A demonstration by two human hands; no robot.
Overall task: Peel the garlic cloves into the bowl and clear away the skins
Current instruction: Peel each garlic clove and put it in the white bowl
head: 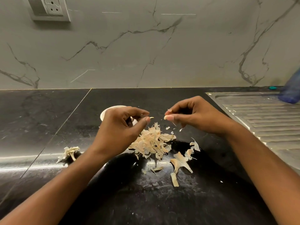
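Peeling was judged well advanced: a heap of garlic skins [151,143] lay mid-worktop [48,127], not yet cleared. The white bowl [106,112] was half hidden behind the left hand [120,127]. A garlic clove [167,117] was pinched in the right hand [194,116], pale end pointed toward the left hand, long axis roughly along the back edge. Whether the left hand's curled fingers held anything could not be told.

Black stone counter [48,120] with white bowl [107,112], garlic-skin heap [152,142], bare garlic stalk [69,153].
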